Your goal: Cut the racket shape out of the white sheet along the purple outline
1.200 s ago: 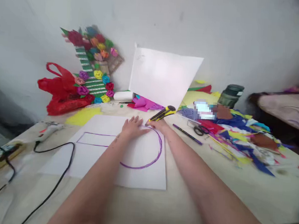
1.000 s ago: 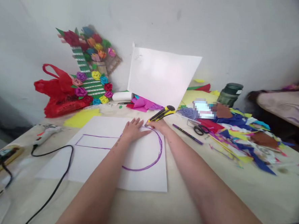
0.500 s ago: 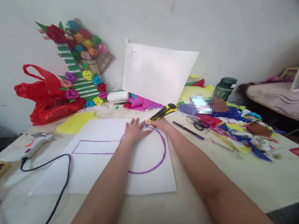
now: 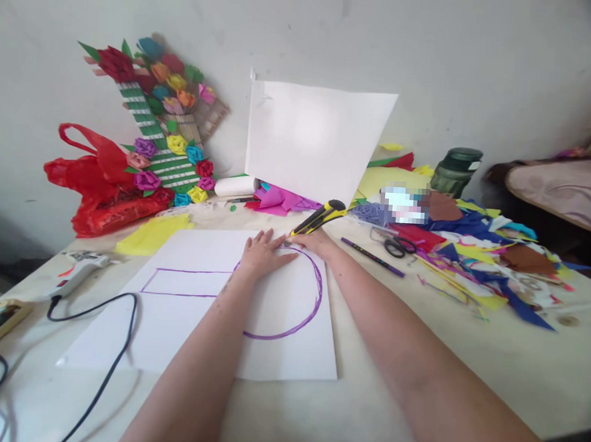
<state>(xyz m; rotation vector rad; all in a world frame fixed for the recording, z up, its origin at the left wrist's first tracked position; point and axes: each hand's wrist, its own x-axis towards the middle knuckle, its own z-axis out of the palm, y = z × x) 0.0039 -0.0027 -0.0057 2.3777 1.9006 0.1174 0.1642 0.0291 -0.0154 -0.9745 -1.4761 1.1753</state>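
Observation:
A large white board [image 4: 188,338] lies on the table, with a purple circle and a narrow rectangle drawn on it. My left hand [image 4: 263,252] rests flat on the board over the circle's upper left, fingers spread. Just right of its fingertips, my right hand [image 4: 311,241] is closed around a yellow and black utility knife [image 4: 320,219]. The knife slants down to the left, its tip at the top of the purple outline. My fingers partly hide the tip, so its contact with the board is hard to make out.
Right of the board lie a purple marker [image 4: 372,257], black scissors [image 4: 399,246] and a heap of paper scraps [image 4: 493,260]. A white sheet [image 4: 320,139] stands at the back. On the left are a red plastic bag [image 4: 102,182], paper flowers [image 4: 175,143] and a power strip [image 4: 79,274] with its black cord.
The view has shifted slightly, so most things sit a little differently in frame. My left hand stays pressed on the board; my right hand still grips the knife near the circle's top.

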